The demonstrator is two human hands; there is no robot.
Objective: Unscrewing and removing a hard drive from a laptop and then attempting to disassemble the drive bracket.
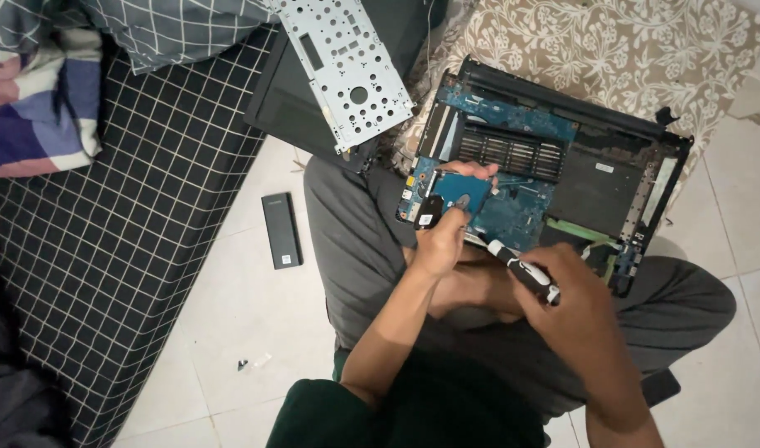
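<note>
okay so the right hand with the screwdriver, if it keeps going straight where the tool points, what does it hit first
The right hand aims its screwdriver up and left. First in line is probably the hard drive that the left hand grips over the opened laptop, though depth is unclear.

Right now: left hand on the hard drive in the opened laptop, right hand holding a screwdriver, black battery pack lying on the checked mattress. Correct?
Not quite. The head view shows the black battery pack on the white tiled floor, beside the checked mattress. Left hand on the hard drive, right hand holding the screwdriver: correct.
</note>
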